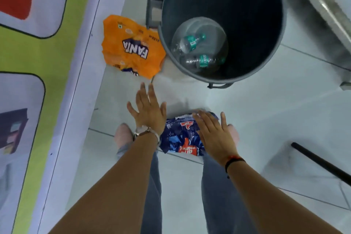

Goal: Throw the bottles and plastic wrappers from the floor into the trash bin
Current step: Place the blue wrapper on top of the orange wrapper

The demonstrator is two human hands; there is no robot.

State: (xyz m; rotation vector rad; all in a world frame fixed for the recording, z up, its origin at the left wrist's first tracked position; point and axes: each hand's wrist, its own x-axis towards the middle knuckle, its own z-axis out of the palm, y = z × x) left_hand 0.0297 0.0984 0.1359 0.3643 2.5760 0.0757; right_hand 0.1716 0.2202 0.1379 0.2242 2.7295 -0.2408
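An orange Fanta wrapper [131, 47] lies on the white tiled floor, touching the left side of the grey trash bin [273, 47]. Inside the bin lie two clear plastic bottles [191, 43] with teal labels. A blue wrapper with red print [180, 138] lies on the floor between my feet. My left hand [149, 110] hovers open, fingers spread, just below the orange wrapper. My right hand [214, 135] is open too, fingers spread over the right part of the blue wrapper. Neither hand holds anything.
A printed banner or wall panel [38, 82] in green, white and red runs along the left. A metal frame leg [326, 9] stands at the upper right. A black rod [321, 163] lies on the floor at the right.
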